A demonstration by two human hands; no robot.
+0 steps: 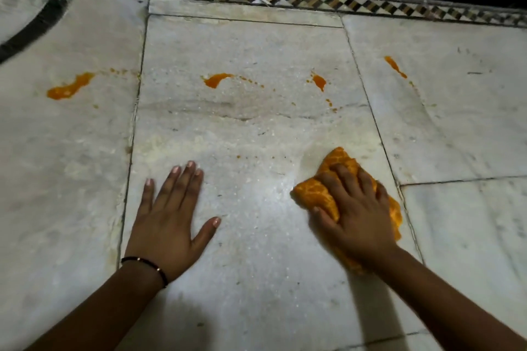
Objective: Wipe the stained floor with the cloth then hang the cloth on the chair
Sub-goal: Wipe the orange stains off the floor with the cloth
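Two hands down: left hand point(168, 216) flat, fingers spread on the floor point(256, 251), likely bracing. Right hand point(353, 216) bunches the orange cloth point(316, 196) against the marble, ready to scrub. Farther off, four orange stains point(218, 80) wait; no chair visible.

Dim scene, one bright pool on the floor point(256, 208) (arm shadows below), edges bowed and blurred.

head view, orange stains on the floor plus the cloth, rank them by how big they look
1. cloth, partly under the right hand
2. far-left stain
3. middle stain
4. stain right of middle and far-right streak: too alike to rank.
The stains lie farther from the camera, so they look smaller.
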